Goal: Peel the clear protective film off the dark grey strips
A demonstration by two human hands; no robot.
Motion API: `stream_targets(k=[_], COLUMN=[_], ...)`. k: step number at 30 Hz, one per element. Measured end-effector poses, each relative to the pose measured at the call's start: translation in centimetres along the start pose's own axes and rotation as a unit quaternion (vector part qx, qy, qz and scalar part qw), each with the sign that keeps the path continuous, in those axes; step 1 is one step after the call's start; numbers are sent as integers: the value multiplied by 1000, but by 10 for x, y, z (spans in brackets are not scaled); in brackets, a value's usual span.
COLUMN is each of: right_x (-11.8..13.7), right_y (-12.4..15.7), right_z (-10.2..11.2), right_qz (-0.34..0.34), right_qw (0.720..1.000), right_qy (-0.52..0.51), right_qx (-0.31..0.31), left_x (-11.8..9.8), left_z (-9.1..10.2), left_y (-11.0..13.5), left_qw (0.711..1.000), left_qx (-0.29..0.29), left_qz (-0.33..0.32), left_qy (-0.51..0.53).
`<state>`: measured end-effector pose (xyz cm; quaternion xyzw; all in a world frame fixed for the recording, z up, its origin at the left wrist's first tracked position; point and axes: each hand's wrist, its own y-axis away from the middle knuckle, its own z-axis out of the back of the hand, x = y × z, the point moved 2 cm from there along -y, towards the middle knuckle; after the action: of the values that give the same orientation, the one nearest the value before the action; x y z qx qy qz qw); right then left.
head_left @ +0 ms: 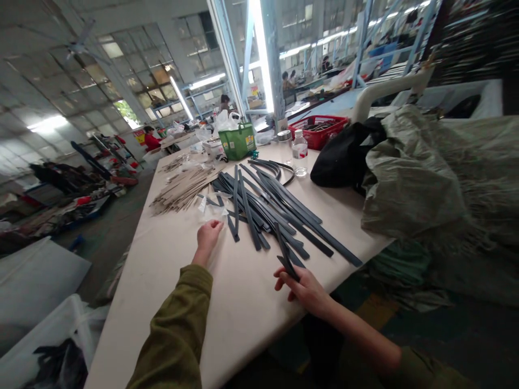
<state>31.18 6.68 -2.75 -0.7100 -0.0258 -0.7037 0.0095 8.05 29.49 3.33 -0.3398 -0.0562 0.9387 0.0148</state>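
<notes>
Item 1: the right hand (304, 289), at the near right edge of the worktop (170, 259), pinched the near end of one dark strip (285, 251) between thumb and fingers. The strip ran away from us, its far end touching the pile of dark strips (263, 208) spread across the middle of the worktop.

Item 2: the left hand (208, 235) lay left of that pile, fingers curled down onto the surface at the near edge of some clear sleeves (208, 208). We could not tell whether it gripped one, since the fingertips were hidden.

Item 3: tan strips (184, 189) were heaped toward the left edge.

Item 4: at the far end stood a green basket (237, 141), a bottle (300, 154) and a red basket (320, 129).

Item 5: a black bag (344, 154) and a grey sack (425, 173) covered the right edge, hiding the far right corner.
</notes>
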Motion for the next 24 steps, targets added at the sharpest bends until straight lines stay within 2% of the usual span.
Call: stream_targets(k=[3, 8, 10, 13, 15, 20, 24], right_x=[2, 12, 20, 37, 49, 63, 59], right_y=[-1, -5, -6, -7, -8, -16, -28], right_z=[-1, -4, -4, -2, -5, -35, -61], right_qz=[0, -19, -19, -11, -25, -104, -120], right_qw=[1000, 999, 999, 999, 999, 983, 974], right_qy=[-3, -27, -36, -37, -29, 17, 78], right_qx=[6, 18, 4, -25, 2, 151, 172], left_x=[-7, -13, -13, -13, -14, -22, -24], left_z=[17, 34, 39, 45, 47, 38, 28], left_y=[33, 122, 156, 195, 214, 243, 251], left_qw=[994, 972, 974, 992, 995, 993, 987], left_qx=[12, 68, 70, 31, 10, 4, 35], left_qz=[-17, -23, -30, -48, -52, -112, -157], left_qy=[103, 222, 213, 115, 85, 42, -15])
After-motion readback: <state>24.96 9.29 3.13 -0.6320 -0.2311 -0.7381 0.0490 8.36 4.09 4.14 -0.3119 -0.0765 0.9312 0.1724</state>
